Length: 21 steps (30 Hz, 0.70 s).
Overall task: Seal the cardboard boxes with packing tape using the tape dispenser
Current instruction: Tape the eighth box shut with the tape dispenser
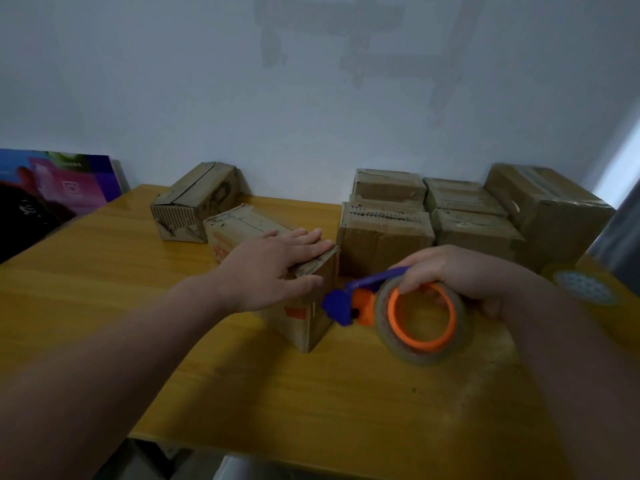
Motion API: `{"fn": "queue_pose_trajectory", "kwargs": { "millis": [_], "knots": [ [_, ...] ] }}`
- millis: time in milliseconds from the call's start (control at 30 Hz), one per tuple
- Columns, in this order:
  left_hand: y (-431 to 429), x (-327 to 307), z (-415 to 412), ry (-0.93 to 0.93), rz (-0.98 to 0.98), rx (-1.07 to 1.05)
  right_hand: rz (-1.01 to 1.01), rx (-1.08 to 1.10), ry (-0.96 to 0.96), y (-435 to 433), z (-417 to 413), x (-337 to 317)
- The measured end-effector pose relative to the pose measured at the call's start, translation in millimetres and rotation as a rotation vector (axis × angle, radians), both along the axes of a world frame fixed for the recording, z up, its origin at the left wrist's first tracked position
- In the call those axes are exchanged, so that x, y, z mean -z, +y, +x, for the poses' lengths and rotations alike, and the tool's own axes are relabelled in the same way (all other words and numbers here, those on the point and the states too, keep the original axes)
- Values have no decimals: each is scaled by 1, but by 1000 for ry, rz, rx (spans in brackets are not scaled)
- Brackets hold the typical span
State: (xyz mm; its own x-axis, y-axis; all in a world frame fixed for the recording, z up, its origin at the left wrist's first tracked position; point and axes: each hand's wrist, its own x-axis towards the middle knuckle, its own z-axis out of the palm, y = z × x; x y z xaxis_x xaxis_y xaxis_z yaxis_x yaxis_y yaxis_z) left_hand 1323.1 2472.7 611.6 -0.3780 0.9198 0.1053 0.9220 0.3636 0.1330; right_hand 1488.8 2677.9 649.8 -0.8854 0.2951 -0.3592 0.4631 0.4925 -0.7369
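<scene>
Yellow wooden table [104,289] against a pale wall.

One long cardboard box [304,323] lies mid-table, running at a slant from the far edge toward the near edge. Left hand [277,268] lies flat on its top at the near end. The fingers are straight and together, and the thumb is down over the box's near side. It presses and does not grasp.

Right hand [460,275] is curled round the tape dispenser [349,306], fingers hooked through the orange hub. The tape roll [422,355] sits on the hub. The dispenser's blue head points at the box's near end, just beside it; whether they touch, cannot tell.

A second box [194,202] sits at the far left corner. A cluster of boxes [384,233] is packed along the far right edge. A colourful board [52,188] leans at the left.
</scene>
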Motion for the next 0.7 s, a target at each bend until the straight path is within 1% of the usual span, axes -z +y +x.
{"fn": "queue_pose_trajectory", "kwargs": {
  "millis": [67, 100, 167, 300, 367, 433, 500, 600, 700],
  "knots": [
    [0, 0, 1, 7, 12, 4, 102, 13, -48, -1, 1, 6],
    [-1, 0, 1, 1, 16, 7, 106, 41, -46, 0, 2, 9],
    [-5, -3, 2, -53, 28, 8, 30, 117, 6, 2, 6, 12],
    [-19, -12, 4, -206, 57, 1, -117, 229, 175, 9, 12, 19],
    [-20, -12, 9, -148, 44, -33, -197, 249, 260, 9, 11, 23],
    [-14, -5, 16, -2, 58, -116, -281, 258, 336, 4, 8, 26],
    [-5, 1, 21, 97, 87, -204, -348, 252, 401, -1, 6, 27],
    [1, 2, 20, 120, 44, -233, -363, 217, 471, -6, 3, 27],
    [-5, -3, 15, 92, -15, -170, -354, 196, 560, -7, 0, 26]
  ]
}}
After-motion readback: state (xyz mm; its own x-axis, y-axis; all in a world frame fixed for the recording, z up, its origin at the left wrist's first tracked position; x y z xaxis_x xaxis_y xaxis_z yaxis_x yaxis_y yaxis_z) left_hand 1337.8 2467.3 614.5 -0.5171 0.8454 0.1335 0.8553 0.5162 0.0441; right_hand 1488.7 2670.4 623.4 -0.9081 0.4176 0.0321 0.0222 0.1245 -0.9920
